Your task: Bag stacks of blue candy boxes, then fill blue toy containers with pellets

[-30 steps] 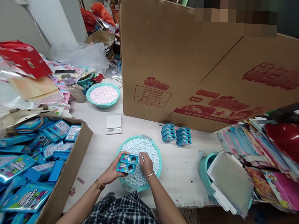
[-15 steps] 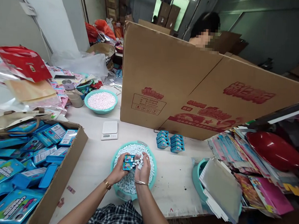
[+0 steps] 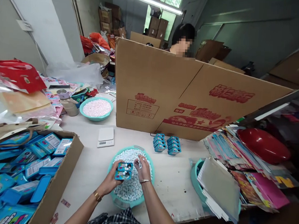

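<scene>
My left hand (image 3: 111, 178) is closed round two small blue tins (image 3: 123, 175), one beside the other, their printed sides up. A few white pellets show at the tins' dark openings. To the right, my right hand (image 3: 143, 170) is cupped with curled fingers, apart from the tins. White pellets show at its fingertips, though how many it holds is partly hidden. Beneath both hands stands a turquoise basin (image 3: 130, 204) full of white pellets (image 3: 129, 190).
Left, a carton (image 3: 70, 158) holds many blue packs. A scale (image 3: 106, 136) and a bowl of pinkish pellets (image 3: 97, 108) stand beyond. Blue tins (image 3: 160, 142) are stacked before a large cardboard box (image 3: 150, 88), with a person behind. Right are a bin (image 3: 195, 176) and printed sheets.
My right hand has moved away from the tins, and fewer pellets show in it. My left hand still holds both tins, now slightly further left. The view has shifted.
</scene>
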The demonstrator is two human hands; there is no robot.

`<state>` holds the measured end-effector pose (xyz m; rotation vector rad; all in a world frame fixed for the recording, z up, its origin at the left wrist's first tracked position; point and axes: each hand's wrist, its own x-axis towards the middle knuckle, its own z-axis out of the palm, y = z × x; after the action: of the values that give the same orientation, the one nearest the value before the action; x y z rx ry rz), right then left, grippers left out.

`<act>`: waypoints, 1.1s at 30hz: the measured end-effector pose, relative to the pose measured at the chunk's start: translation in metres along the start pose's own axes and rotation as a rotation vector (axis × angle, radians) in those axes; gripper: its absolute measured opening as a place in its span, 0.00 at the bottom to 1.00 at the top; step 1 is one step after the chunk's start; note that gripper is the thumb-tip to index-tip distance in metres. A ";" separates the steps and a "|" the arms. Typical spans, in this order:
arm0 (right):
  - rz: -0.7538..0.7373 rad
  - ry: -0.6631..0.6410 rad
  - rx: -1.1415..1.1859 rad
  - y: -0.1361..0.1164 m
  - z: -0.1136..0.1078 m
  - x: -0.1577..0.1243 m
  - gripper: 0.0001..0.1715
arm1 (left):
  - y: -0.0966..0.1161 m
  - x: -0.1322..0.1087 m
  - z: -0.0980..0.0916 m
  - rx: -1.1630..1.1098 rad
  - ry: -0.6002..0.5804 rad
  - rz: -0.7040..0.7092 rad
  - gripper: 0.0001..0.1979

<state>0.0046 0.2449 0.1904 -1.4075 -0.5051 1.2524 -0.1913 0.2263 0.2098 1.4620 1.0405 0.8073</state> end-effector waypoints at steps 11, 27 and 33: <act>-0.446 -0.102 -0.453 0.008 0.029 -0.041 0.26 | -0.005 0.016 0.020 0.035 0.044 0.045 0.35; -0.578 -0.479 -1.376 -0.120 -0.115 -0.029 0.49 | 0.057 0.065 0.106 -0.116 -0.310 -0.038 0.56; -0.553 -0.252 -1.444 -0.092 -0.198 0.061 0.42 | 0.019 0.051 0.099 -0.133 0.033 -0.230 0.45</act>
<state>0.2307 0.2347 0.2107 -1.9740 -2.0787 0.4837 -0.0789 0.2350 0.2102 1.1956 1.1344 0.7227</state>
